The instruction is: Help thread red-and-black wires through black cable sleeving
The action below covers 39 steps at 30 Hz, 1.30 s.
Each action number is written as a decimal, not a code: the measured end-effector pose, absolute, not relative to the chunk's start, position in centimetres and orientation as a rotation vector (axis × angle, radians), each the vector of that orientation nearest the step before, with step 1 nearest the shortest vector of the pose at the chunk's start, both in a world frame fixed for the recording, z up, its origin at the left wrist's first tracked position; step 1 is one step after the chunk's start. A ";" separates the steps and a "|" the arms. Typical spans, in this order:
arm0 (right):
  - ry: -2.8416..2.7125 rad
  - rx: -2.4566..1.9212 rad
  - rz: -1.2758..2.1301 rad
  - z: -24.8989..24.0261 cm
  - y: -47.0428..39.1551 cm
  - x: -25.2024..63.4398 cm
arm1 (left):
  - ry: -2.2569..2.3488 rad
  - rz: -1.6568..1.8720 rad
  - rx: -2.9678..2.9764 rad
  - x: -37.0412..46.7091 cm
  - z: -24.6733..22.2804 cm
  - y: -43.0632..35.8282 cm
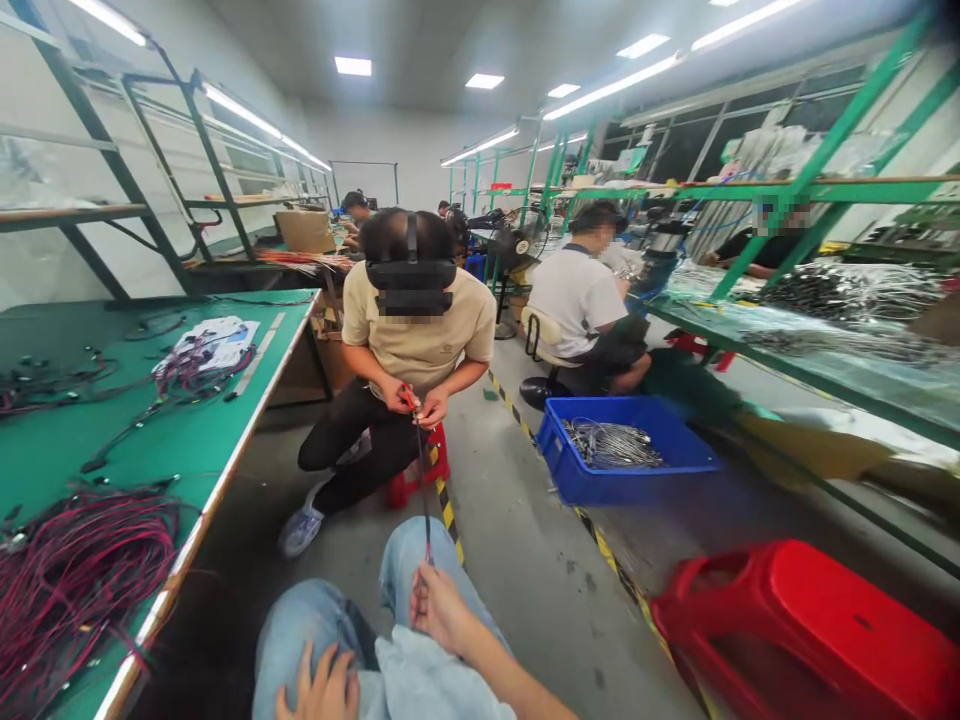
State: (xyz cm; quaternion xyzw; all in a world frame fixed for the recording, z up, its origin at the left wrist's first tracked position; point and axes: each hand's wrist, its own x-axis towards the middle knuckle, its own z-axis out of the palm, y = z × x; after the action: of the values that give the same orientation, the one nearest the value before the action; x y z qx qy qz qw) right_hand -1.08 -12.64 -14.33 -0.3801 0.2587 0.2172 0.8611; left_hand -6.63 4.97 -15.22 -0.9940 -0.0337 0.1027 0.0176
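Observation:
My right hand (439, 608) rests on my knee in blue jeans and pinches the near end of a thin dark wire bundle (424, 490). That bundle stretches away to a person in a beige shirt (416, 330) who sits facing me on a red stool (414, 478); both of that person's hands (414, 402) hold its far end. My left hand (321, 690) lies on my left thigh at the bottom edge, fingers spread, holding nothing.
A green workbench (217, 440) runs along the left with red and black wire bundles (71, 575). A blue bin (622, 445) of grey cables stands on the floor. A red plastic stool (810, 630) sits at the near right. Other workers sit behind.

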 end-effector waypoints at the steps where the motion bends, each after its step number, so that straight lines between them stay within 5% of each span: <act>1: 0.542 -0.793 0.451 -14.2 -12.7 -1.1 | -0.106 0.330 -3.086 -6.7 -15.1 4.9; 39: 0.524 -0.782 0.454 -14.4 -12.5 -1.3 | -0.088 0.320 -3.115 -7.1 -14.3 4.8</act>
State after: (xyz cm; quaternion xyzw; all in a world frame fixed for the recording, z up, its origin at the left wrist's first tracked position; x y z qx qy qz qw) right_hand -1.29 -12.47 -14.38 -0.3736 0.2503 0.2167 0.8665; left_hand -7.05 4.83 -14.28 -0.9944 -0.0281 0.1022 0.0046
